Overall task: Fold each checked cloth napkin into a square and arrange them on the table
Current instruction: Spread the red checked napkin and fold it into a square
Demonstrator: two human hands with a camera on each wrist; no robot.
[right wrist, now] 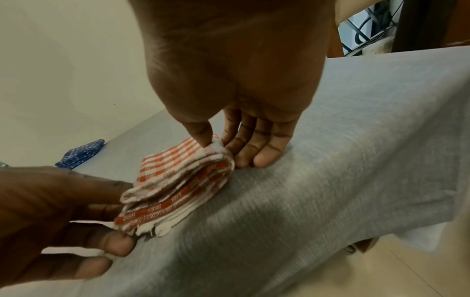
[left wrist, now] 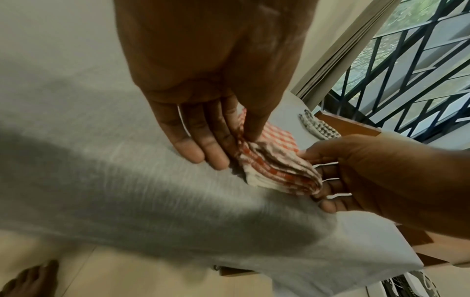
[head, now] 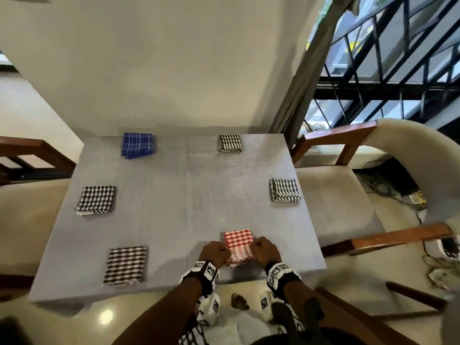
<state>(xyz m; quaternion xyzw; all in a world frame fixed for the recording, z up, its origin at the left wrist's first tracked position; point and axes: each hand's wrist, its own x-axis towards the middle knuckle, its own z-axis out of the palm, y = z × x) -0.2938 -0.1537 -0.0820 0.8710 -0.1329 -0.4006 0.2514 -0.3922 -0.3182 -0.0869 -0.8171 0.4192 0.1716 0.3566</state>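
A folded red-and-white checked napkin (head: 238,242) lies on the grey table (head: 186,195) close to its near edge. My left hand (head: 219,251) pinches the napkin's near left corner between thumb and fingers (left wrist: 223,146). My right hand (head: 261,247) pinches the near right corner in the same way, thumb on top (right wrist: 203,138). The near edge of the red napkin (right wrist: 183,180) shows several stacked layers, slightly raised off the table. Several other folded checked napkins lie around the table, among them a blue one (head: 137,145) at the far left.
Black-and-white folded napkins sit at the far right (head: 230,143), right side (head: 285,190), left side (head: 96,199) and near left (head: 126,265). Wooden chairs with cream cushions (head: 331,195) flank the table. A barred window (head: 398,70) is at the right.
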